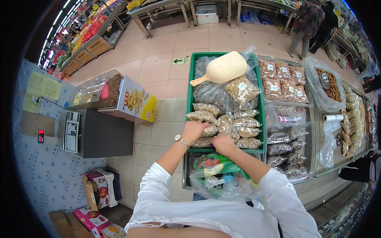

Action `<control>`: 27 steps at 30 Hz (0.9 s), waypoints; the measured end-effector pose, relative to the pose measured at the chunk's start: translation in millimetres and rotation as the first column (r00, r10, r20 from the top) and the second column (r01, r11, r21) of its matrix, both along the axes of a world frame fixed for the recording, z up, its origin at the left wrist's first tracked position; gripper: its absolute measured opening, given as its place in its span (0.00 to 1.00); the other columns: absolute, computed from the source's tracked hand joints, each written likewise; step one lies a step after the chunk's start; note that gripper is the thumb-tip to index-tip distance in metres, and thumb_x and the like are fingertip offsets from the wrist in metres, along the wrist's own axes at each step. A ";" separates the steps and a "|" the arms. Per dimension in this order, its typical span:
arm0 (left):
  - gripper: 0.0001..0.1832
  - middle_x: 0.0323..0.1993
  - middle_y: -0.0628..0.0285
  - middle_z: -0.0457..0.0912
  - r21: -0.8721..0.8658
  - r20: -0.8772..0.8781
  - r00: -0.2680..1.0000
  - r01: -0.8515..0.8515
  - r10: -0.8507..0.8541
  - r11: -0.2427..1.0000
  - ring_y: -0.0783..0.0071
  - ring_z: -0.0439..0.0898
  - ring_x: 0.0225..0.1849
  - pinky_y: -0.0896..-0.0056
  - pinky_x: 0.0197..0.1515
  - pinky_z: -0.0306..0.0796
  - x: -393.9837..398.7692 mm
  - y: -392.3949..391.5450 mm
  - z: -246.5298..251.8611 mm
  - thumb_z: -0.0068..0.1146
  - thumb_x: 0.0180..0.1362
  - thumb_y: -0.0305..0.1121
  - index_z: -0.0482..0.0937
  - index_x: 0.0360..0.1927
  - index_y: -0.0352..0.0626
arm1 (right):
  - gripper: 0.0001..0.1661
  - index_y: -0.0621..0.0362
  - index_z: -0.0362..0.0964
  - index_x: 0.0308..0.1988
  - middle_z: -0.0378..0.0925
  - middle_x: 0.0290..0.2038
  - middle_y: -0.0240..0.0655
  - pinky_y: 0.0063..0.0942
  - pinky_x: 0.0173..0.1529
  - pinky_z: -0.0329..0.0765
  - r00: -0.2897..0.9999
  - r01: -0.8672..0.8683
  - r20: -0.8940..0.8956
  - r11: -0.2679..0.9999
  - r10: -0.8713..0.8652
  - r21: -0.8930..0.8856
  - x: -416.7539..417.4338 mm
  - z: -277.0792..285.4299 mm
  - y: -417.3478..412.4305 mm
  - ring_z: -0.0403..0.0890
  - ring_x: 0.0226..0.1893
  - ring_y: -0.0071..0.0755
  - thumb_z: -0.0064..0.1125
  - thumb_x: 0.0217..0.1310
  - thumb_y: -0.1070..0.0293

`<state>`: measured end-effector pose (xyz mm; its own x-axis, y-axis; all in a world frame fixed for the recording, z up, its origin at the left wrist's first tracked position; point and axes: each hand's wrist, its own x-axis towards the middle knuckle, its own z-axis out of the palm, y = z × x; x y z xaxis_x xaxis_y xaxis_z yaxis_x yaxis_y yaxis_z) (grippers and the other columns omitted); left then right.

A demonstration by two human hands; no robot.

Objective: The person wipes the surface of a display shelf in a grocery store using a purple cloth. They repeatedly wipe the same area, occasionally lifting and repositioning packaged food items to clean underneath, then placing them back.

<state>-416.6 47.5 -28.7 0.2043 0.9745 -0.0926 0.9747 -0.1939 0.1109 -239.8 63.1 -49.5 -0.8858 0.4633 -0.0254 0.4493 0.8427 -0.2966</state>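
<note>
A green plastic crate [263,119] holds several clear bags of a light brown dry food [249,122], stacked in its near half. My left hand [194,130], with a watch on its wrist, lies over bags at the crate's left side, its fingers on a bag [209,131]. Near the crate's front edge my right hand [223,144] touches the bags; its fingertips are partly hidden. A cream plastic scoop [226,67] rests on clear plastic at the far end, beside a larger labelled bag [242,89].
Right of the crate are packed nut trays [282,80], dark bagged goods [278,148] and a plastic bag roll [332,118]. A bag of mixed plastic [226,183] lies nearest me. Left stand a scale [71,131] and a printed carton [137,99]. Two people [309,23] stand far right.
</note>
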 end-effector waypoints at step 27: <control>0.33 0.52 0.60 0.66 -0.536 0.587 -0.704 0.033 0.400 0.844 0.68 0.68 0.52 0.66 0.53 0.65 63.5 -113.7 73.7 0.53 0.48 0.20 0.54 0.58 0.41 | 0.21 0.54 0.72 0.41 0.74 0.38 0.34 0.28 0.44 0.71 0.768 -0.101 -0.596 0.875 -0.234 -0.473 95.4 175.7 -46.8 0.74 0.40 0.37 0.55 0.41 0.79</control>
